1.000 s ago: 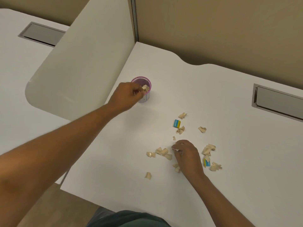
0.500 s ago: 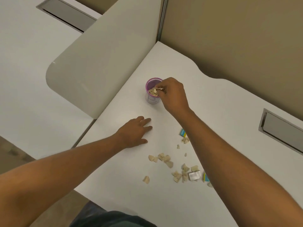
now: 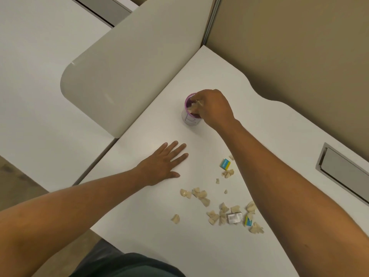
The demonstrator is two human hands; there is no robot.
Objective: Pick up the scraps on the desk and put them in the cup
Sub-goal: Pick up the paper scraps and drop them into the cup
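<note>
- I see a white table with a wavy far edge, set into a corner; a tan wall runs behind it.
- On its left edge stands a pale grey divider panel with rounded corners; beyond that lies a second white surface.
- My left hand lies flat on the table, palm down, fingers spread, holding nothing.
- One cup, purple-rimmed with a clear wall, stands upright beyond the left hand's fingertips, apart from them, with tan pieces showing inside.
- My right hand hangs over the cup's mouth, fingers bunched downward and pinched on a tan scrap at the rim.
- Loose tan scraps lie scattered on the table just to the right of the left hand and under the right forearm; I count roughly fifteen, though some overlap and the arm hides part of the spread.
- Among them I count two blue-and-yellow pieces: one near the right forearm, another nearer me.
- One small white printed packet sits just beside that second piece.
- At the far right, well away from both hands, one grey metal hatch is sunk into the table.
</note>
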